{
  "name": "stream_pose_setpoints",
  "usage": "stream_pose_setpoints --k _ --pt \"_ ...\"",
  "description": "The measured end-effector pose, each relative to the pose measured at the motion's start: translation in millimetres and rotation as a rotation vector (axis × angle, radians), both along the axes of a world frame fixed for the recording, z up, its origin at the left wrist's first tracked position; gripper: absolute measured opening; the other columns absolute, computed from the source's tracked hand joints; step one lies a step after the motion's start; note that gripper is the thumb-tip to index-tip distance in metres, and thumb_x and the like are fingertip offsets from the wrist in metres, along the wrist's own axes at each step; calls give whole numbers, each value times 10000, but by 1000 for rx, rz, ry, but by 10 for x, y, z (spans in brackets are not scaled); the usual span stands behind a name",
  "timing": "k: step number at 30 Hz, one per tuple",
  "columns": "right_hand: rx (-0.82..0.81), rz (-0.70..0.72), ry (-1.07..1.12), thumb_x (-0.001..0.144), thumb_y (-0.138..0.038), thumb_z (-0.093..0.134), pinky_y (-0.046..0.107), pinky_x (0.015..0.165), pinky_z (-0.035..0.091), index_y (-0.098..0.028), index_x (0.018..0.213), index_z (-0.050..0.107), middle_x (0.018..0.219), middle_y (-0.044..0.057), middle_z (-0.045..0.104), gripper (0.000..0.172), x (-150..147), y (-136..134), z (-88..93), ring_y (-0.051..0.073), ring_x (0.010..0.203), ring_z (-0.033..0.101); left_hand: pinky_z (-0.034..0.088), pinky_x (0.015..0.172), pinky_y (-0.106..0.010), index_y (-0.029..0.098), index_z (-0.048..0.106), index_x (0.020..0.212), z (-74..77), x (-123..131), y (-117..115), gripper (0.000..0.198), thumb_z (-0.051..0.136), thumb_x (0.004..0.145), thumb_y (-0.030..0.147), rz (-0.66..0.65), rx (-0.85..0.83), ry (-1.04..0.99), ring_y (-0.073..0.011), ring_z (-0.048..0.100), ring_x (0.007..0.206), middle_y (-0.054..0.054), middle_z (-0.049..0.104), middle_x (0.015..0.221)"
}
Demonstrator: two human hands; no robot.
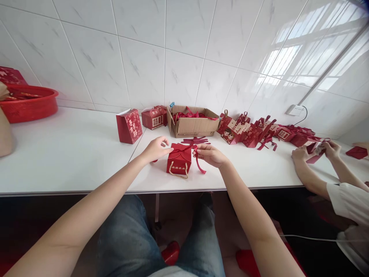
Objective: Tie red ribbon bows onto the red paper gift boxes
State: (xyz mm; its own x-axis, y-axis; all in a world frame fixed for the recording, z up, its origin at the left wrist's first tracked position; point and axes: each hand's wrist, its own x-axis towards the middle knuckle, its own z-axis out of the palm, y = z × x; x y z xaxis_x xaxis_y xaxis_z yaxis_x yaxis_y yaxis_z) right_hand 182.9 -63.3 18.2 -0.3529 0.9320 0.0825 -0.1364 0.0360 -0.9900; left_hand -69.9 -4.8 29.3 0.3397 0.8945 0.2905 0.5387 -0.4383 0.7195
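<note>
A small red gift box [178,159] with gold lettering and a rope handle stands on the white table [72,154] in front of me. A red ribbon [198,159] runs across its top and trails down on the right. My left hand [155,149] pinches the ribbon at the box's left top edge, fingers closed. My right hand [210,154] grips the ribbon just right of the box, fingers curled on it.
Behind stand a cardboard box [192,124] of red ribbons, two red boxes [129,126] to its left and a row of finished red boxes [250,131] to its right. A red basin [29,103] sits far left. A co-worker's hands [314,152] hold a red box at right.
</note>
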Motion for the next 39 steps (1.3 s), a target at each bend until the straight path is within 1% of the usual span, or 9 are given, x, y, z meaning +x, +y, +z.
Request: stream_pose_setpoints --k 3,8,14,17,20,25,29,34,39 --pt "80 1 1 730 -369 719 326 862 476 -214 942 680 878 27 679 265 -98 19 46 162 838 620 446 847 -342 212 608 868 95 102 -37 284 663 692 428 -59 126 -64 -243 578 1019 -61 645 1050" --pt "87 -13 18 708 -373 751 314 791 503 -221 1005 653 826 14 701 348 -213 36 79 151 766 640 480 734 -308 194 667 917 272 324 -112 403 600 754 556 -264 -87 -110 -214 625 867 -64 697 956" --pt "65 -215 -81 667 -435 766 261 608 480 -191 895 594 673 -3 682 376 -341 54 65 118 586 606 469 645 -291 167 686 776 294 466 -73 275 647 730 435 -217 -19 -122 -190 631 720 -56 711 797" --pt "77 -239 -168 678 -473 735 254 595 463 -168 889 641 638 -2 657 383 -408 75 60 123 598 597 468 696 -292 174 706 779 286 481 -56 259 625 750 418 -233 49 -109 -198 629 771 -52 712 809" --pt "131 -278 -218 675 -500 715 249 598 442 -157 743 660 645 -5 630 355 -460 90 41 114 604 563 463 780 -298 183 689 836 269 415 -38 296 578 784 453 -195 86 -115 -216 620 902 -58 705 934" --pt "152 -344 -148 664 -494 723 230 565 417 -175 665 613 656 -22 616 338 -472 78 -21 104 595 542 465 749 -305 200 585 962 173 127 40 490 648 673 590 -17 -203 8 -226 622 913 -76 657 1065" --pt "99 -262 -123 716 -449 688 231 560 437 -184 740 655 698 -7 659 268 -473 61 -8 121 623 578 394 586 -288 204 621 775 145 -24 63 472 708 574 623 -61 -405 217 -207 591 667 -37 649 722" --pt "75 -397 -267 754 -277 619 258 608 469 -168 730 698 716 18 705 137 -555 98 55 134 628 600 253 514 -284 193 587 507 403 -4 10 395 718 606 553 -158 -323 251 -133 422 486 13 460 476" --pt "248 -442 -498 725 -142 573 279 680 478 -185 694 725 697 10 712 160 -631 138 71 161 694 628 391 635 -308 178 715 628 732 204 8 234 771 590 401 -348 -361 -21 -148 529 606 -19 626 617"
